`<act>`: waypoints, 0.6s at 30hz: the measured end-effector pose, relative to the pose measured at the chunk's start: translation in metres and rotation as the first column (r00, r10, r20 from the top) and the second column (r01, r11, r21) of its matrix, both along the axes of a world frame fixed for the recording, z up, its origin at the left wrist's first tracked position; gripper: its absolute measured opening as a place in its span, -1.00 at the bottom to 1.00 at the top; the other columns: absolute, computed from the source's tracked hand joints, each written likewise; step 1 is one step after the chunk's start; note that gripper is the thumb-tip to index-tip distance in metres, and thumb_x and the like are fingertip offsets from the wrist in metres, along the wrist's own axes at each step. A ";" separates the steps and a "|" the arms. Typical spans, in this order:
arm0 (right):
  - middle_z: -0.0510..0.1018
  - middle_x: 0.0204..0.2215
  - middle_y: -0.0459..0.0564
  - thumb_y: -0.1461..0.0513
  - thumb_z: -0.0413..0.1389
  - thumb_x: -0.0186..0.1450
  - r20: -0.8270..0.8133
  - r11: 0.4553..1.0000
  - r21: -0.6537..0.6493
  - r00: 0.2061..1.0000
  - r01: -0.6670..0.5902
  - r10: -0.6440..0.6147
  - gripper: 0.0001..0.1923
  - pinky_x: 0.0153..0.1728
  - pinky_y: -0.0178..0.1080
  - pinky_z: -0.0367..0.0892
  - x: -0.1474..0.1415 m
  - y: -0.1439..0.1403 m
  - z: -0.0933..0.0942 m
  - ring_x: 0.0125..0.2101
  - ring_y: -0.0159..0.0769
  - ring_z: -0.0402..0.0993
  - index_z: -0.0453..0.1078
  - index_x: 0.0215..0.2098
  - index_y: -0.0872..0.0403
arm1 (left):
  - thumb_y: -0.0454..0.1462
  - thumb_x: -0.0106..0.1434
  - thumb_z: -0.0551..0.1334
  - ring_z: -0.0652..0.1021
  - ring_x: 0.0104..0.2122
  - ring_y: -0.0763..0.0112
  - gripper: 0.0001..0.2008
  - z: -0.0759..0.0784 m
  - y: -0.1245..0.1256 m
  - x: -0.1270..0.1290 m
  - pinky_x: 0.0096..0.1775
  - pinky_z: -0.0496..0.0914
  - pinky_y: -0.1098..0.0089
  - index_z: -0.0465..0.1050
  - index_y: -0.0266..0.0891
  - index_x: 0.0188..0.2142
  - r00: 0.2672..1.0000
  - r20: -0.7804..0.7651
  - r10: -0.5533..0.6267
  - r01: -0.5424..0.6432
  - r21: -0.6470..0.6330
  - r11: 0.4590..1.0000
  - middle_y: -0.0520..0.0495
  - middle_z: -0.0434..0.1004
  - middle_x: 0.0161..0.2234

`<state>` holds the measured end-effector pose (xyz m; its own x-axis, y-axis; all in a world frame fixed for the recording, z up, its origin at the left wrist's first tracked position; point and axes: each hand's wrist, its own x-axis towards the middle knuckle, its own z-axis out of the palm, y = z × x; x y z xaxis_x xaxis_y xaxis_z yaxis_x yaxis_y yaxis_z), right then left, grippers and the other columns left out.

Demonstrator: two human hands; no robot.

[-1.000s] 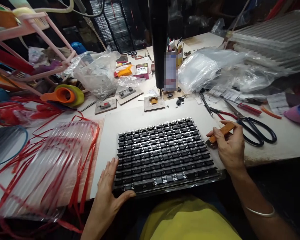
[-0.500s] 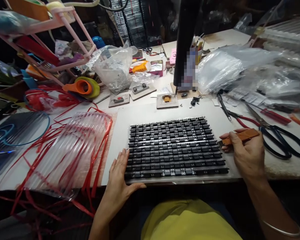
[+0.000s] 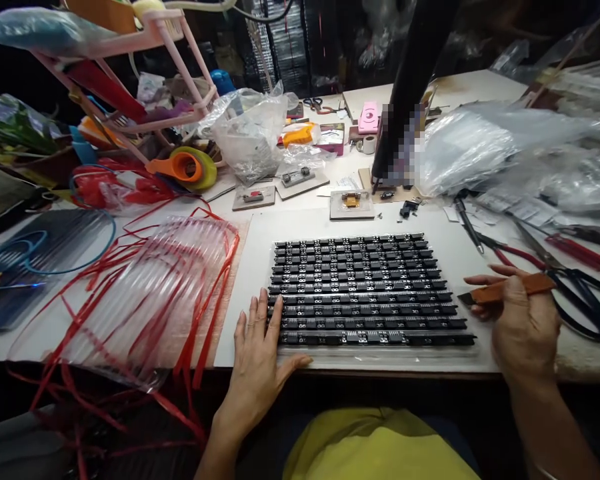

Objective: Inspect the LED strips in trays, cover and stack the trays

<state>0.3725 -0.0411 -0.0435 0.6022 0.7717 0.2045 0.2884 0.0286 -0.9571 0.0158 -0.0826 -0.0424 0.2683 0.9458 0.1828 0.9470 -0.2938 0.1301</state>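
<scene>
A flat array of black chip rows [image 3: 365, 287] lies on a white board [image 3: 260, 267] in front of me. My left hand [image 3: 257, 360] rests flat on the array's near left corner, fingers spread over the last rows. To the right of the array, my right hand [image 3: 523, 323] grips a brown-handled tool [image 3: 510, 288] whose dark tip points at the array's right edge.
A clear ribbed tray wrapped in red straps [image 3: 145, 293] lies to the left. Black-handled scissors [image 3: 575, 287], red-handled pliers [image 3: 510, 252] and a pen [image 3: 467, 220] sit to the right. Small jig boards [image 3: 351, 204], plastic bags [image 3: 250, 137], a tape dispenser [image 3: 185, 167] and a black post [image 3: 410, 87] crowd the back.
The view swung, so everything sits further right in the picture. The array slid further onto the board from the table's front edge. My left hand moved onto its near left corner; the right hand still holds the tool.
</scene>
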 end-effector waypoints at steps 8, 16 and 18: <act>0.51 -0.38 -0.04 -0.02 0.00 0.32 0.093 0.998 -0.034 0.994 0.056 -0.053 -0.62 -0.62 -0.39 0.24 0.002 -0.001 -0.002 -0.61 -0.47 0.33 0.40 -0.11 0.07 | 0.13 0.18 0.13 0.00 0.30 -0.01 -0.04 0.000 0.001 0.001 0.18 0.06 -0.10 -0.33 -0.26 0.34 0.992 0.120 0.028 -0.029 0.003 1.000 -0.43 -0.18 0.33; 0.51 -0.41 -0.04 0.01 0.06 0.28 0.073 0.999 -0.003 0.996 0.049 -0.049 -0.59 -0.65 -0.35 0.28 0.003 0.000 -0.004 -0.65 -0.43 0.35 0.38 -0.03 0.08 | 0.11 0.16 0.16 0.02 0.30 0.01 -0.02 0.000 0.002 0.000 0.20 0.02 -0.09 -0.38 -0.20 0.34 0.988 0.148 0.034 -0.031 -0.019 0.999 -0.38 -0.03 0.31; 0.51 -0.41 -0.04 0.02 0.08 0.28 0.074 0.999 0.000 0.996 0.040 -0.040 -0.60 -0.65 -0.36 0.28 0.003 0.000 -0.003 -0.65 -0.43 0.35 0.38 -0.02 0.07 | 0.12 0.16 0.16 0.02 0.30 0.01 -0.01 0.000 0.002 0.001 0.20 0.02 -0.08 -0.39 -0.21 0.34 0.989 0.144 0.036 -0.032 -0.030 0.999 -0.38 -0.04 0.31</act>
<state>0.3755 -0.0410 -0.0464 0.6160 0.7476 0.2484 0.3592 0.0140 -0.9331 0.0168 -0.0807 -0.0424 0.2085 0.9592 0.1910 0.9270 -0.2560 0.2739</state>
